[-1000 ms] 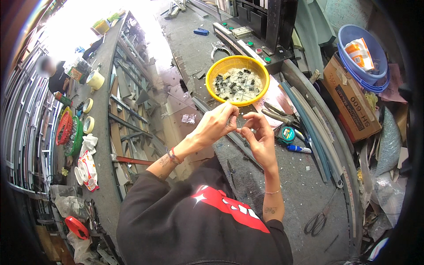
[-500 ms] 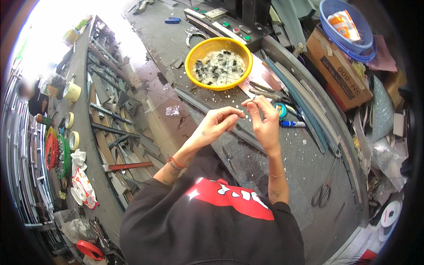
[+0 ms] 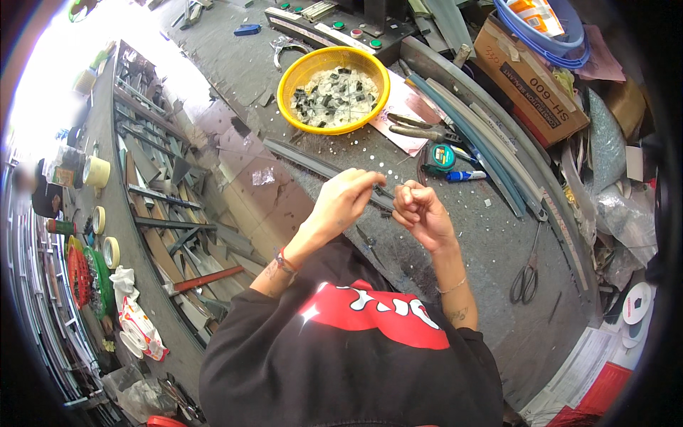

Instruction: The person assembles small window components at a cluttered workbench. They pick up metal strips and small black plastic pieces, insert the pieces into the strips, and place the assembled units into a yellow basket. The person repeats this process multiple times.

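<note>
Above the grey worktable, my left hand has its fingers bent and pressed together at the tips. Just to its right, my right hand is curled into a loose fist. The hands are a small gap apart, and what they pinch, if anything, is too small to make out. Under and behind them lies a long grey metal strip. Beyond stands a yellow plastic basket holding many small black and whitish pieces. Pliers, a teal tape measure and a blue marker lie beyond my right hand.
Scissors lie at the right. Curved blue-grey strips run along that side, by a cardboard box and blue basins. Left, a rack holds many metal offcuts. White bits are scattered over the table.
The view has shifted, so the table things appear higher and more to the left. My right hand has curled from a raised pinch into a fist and sits lower; my left fingers have folded down.
</note>
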The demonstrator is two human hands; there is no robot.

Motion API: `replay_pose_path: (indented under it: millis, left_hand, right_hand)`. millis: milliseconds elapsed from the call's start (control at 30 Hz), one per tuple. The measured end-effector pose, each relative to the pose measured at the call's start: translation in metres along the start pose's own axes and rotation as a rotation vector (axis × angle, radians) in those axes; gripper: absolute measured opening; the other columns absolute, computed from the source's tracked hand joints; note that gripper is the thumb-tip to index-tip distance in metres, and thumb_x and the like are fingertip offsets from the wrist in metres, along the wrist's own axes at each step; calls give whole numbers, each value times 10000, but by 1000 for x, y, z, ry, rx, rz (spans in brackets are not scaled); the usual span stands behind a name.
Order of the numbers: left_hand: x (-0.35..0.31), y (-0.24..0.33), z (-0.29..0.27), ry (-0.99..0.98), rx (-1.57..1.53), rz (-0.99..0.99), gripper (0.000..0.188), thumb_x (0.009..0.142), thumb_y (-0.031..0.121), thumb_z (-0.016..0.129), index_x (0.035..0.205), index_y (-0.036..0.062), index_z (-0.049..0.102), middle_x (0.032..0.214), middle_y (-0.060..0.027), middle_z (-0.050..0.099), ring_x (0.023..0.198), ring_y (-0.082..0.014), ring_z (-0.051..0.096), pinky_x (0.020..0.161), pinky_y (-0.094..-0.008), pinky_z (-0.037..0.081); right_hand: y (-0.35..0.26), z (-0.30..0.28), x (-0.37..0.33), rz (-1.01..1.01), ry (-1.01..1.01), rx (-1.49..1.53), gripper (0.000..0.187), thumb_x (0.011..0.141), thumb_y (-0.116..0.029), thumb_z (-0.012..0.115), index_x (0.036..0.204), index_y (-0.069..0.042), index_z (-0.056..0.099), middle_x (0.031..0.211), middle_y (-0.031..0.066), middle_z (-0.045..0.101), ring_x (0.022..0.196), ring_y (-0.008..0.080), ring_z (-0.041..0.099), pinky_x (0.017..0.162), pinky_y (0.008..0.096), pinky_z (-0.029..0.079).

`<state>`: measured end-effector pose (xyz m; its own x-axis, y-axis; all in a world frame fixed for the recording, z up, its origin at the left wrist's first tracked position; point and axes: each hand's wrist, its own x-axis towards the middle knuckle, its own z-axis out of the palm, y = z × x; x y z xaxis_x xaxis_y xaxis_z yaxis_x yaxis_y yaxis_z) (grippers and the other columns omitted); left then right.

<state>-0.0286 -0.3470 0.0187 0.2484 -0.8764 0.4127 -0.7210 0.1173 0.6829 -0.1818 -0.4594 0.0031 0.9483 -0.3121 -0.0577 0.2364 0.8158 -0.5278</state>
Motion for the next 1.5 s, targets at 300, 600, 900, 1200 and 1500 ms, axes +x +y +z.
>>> replay_pose_path:
  millis: [300,600,900,1200,1500]
  left_hand:
    - [1,-10,-6,-202,102,157,211,742,-33,563,929,61,597,782,-101,545,768,-307,561,675,-378,469]
    - [19,-18,7,-292,122,120,556,738,-33,557,1272,105,489,1315,-159,467,1059,-339,582,792,-390,538]
    - [-5,-27,17,-818,-480,332,310,888,230,569,1160,89,525,991,-100,611,789,-319,635,647,-392,527]
    - [-6,-48,13,-877,-635,642,95,853,112,589,942,80,592,805,-77,539,758,-246,577,631,-351,474]
    - [-32,-40,27,-1404,-1221,496,175,900,125,560,1027,11,597,1027,-129,582,866,-297,583,755,-381,478]
  right_hand:
    - [-2,7,-1,-14,166,228,245,890,-150,505,680,-25,509,588,-17,364,475,77,350,451,235,296]
    - [85,1,-43,107,777,-1947,432,791,-268,683,1088,3,526,974,158,514,919,302,552,724,412,477]
    - [76,50,-100,-208,825,-560,167,817,-157,597,810,5,559,777,6,527,697,80,469,605,232,381]
    - [110,25,-54,50,906,-739,424,999,-344,402,954,7,636,791,26,608,707,93,536,638,250,435]
    - [116,-15,1,-30,911,-255,241,948,-224,536,944,14,574,693,57,603,559,119,581,484,247,486]
